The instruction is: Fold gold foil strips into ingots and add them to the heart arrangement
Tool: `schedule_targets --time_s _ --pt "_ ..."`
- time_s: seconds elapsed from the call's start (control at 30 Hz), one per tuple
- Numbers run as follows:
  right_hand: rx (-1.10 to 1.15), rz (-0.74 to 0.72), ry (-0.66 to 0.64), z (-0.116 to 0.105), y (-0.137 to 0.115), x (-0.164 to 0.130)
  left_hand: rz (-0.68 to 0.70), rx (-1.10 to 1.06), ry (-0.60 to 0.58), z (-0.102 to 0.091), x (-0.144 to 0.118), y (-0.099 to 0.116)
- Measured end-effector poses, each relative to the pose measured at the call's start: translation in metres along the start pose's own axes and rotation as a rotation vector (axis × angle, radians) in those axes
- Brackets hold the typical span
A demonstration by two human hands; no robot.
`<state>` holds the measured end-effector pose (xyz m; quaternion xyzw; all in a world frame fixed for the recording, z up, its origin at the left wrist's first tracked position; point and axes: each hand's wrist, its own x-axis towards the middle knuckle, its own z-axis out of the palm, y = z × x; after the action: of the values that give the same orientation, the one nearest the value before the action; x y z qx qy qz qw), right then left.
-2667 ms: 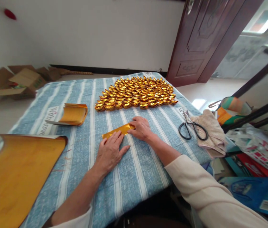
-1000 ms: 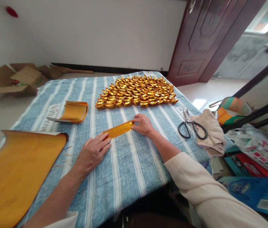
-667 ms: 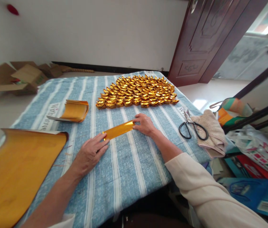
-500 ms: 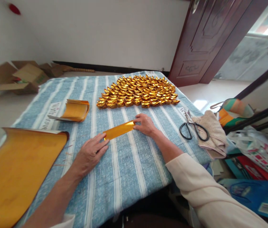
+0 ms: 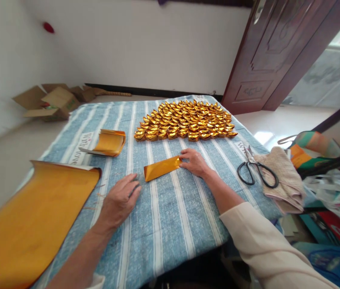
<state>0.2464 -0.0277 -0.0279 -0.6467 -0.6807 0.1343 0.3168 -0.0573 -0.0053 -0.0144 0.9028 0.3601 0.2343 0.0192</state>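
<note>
Folded gold pieces (image 5: 184, 122) crowd the far side; a curled stack (image 5: 111, 142) and large sheet (image 5: 37, 216) lie left, scissors (image 5: 257, 168) right. In the middle, one gold strip (image 5: 161, 168) runs lengthwise near-left to far-right. My right hand (image 5: 195, 162) pinches its right end; my left hand (image 5: 120, 200), just beside, holds nothing. Pieces: too many to count.

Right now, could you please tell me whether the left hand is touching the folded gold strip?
Apart: the head view shows a gap, with blue cloth visible between the left hand and the left end of the gold strip.
</note>
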Motion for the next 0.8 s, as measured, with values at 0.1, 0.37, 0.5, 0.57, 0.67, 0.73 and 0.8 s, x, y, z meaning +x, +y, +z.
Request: schedule_targets --time_s 0.1,0.37,0.5,0.57,0.67,0.73,0.8 --pt "0.026 -0.018 0.018 0.002 0.001 -0.002 0.024 0.03 0.099 -0.01 0.008 0.018" --pt "0.047 -0.019 0.068 0.007 0.008 -0.005 0.184 0.002 -0.208 0.002 0.032 0.028" --pt "0.053 -0.019 0.08 0.008 0.011 -0.006 0.153 -0.061 -0.212 0.011 0.026 0.018" --pt "0.057 -0.027 0.084 0.007 0.011 -0.007 0.154 -0.076 -0.194 0.012 0.024 0.016" --pt "0.059 -0.042 0.097 0.007 0.012 -0.007 0.153 -0.09 -0.166 0.013 0.022 0.016" --pt "0.057 -0.05 0.113 0.006 0.014 -0.008 0.158 -0.101 -0.146 0.013 0.023 0.016" --pt "0.051 -0.057 0.138 0.005 0.016 -0.008 0.168 -0.119 -0.125 0.012 0.023 0.016"
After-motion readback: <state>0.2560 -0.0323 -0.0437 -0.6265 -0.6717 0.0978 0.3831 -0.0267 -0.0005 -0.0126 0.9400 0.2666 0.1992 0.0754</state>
